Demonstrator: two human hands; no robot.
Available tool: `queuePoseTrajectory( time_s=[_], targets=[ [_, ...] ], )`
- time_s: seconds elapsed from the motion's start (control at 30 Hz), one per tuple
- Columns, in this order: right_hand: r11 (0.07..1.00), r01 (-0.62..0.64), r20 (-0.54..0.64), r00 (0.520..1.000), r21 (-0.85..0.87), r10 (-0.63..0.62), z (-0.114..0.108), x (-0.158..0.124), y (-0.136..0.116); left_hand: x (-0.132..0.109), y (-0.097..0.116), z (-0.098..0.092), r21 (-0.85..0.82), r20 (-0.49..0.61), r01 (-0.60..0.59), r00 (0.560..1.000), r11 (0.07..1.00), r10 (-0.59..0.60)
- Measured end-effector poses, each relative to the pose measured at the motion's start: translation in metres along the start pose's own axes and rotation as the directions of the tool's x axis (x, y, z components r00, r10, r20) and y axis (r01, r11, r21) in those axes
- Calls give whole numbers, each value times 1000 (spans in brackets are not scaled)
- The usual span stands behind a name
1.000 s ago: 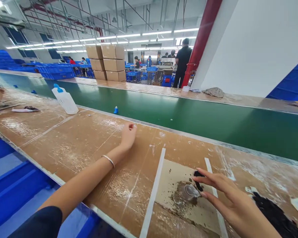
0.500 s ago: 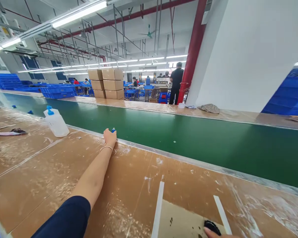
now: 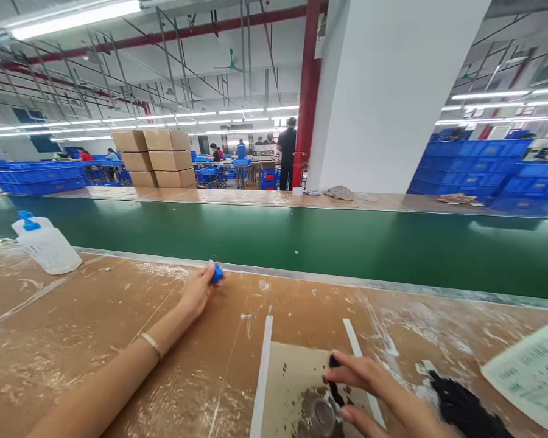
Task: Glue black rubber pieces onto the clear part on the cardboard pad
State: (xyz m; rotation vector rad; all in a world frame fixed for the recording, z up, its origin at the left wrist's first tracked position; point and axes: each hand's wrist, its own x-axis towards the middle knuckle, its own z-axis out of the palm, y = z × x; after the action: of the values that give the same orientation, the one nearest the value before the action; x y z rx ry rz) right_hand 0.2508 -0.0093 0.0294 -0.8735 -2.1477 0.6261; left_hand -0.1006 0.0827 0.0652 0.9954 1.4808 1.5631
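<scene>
My left hand (image 3: pixel 200 291) reaches out over the worktop near the belt's edge, its fingers closed on a small blue part (image 3: pixel 217 273). At the lower right, my right hand (image 3: pixel 374 392) pinches a black round part (image 3: pixel 334 382), tilted on edge, between thumb and fingers. Beneath it lies a beige sheet (image 3: pixel 296 359) with dark stains, flanked by white strips, one of them the left strip (image 3: pixel 261 377). A small clear round piece (image 3: pixel 324 415) sits on the stained area, close to the black part.
The green conveyor belt (image 3: pixel 237 234) runs beyond the worktop (image 3: pixel 132 304). A white pump bottle (image 3: pixel 50 246) stands at left. A black cloth-like bundle (image 3: pixel 466 401) and a white labelled container (image 3: pixel 530 371) lie right. Cartons (image 3: pixel 168 159) and blue crates (image 3: pixel 475 161) stand behind.
My left hand has drawn back from over the belt's edge with the blue part. My right hand has come further into view with the black part, and the view has turned right.
</scene>
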Motion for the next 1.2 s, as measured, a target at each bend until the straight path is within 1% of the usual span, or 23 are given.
queuePoseTrajectory(
  time_s=[0.07, 0.1, 0.13, 0.2, 0.27, 0.33, 0.43, 0.53, 0.73, 0.93, 1.07, 1.2],
  targets=[
    [997, -40, -10, 999, 63, 41, -2, -1, -9, -48, -8, 17, -88, 122, 76, 990, 993, -65],
    [992, -68, -26, 997, 102, 71, -2, -2, -13, -74, -10, 25, -183, 229, 148, 968, 972, -105],
    [985, -95, -46, 994, 143, 102, -1, -3, -17, -98, -11, 34, -249, 304, 216, 943, 944, -136],
    [969, -125, -82, 986, 212, 145, 1, -6, -23, -140, -12, 49, -304, 429, 358, 879, 883, -209],
    [961, -105, -112, 984, 256, 137, 3, -9, -27, -167, -12, 59, -319, 500, 440, 830, 839, -246],
    [958, -65, -134, 985, 280, 106, 5, -12, -30, -181, -12, 64, -327, 542, 465, 805, 823, -241],
    [955, -11, -156, 986, 296, 59, 7, -14, -33, -187, -14, 64, -316, 589, 474, 777, 822, -222],
    [955, 3, -151, 988, 297, 43, 9, -13, -37, -188, -14, 63, -302, 615, 489, 756, 818, -225],
    [961, 49, -91, 996, 273, -24, 14, -7, -42, -190, -13, 64, -297, 613, 514, 749, 805, -252],
    [963, 55, -98, 995, 263, -31, 14, -7, -43, -190, -17, 64, -292, 609, 521, 748, 802, -264],
    [974, 108, -109, 990, 197, -88, 13, -3, -44, -191, -17, 64, -288, 611, 532, 742, 797, -275],
    [969, 151, -118, 984, 195, -130, 13, -1, -43, -192, -15, 64, -285, 625, 537, 732, 794, -271]
  ],
)
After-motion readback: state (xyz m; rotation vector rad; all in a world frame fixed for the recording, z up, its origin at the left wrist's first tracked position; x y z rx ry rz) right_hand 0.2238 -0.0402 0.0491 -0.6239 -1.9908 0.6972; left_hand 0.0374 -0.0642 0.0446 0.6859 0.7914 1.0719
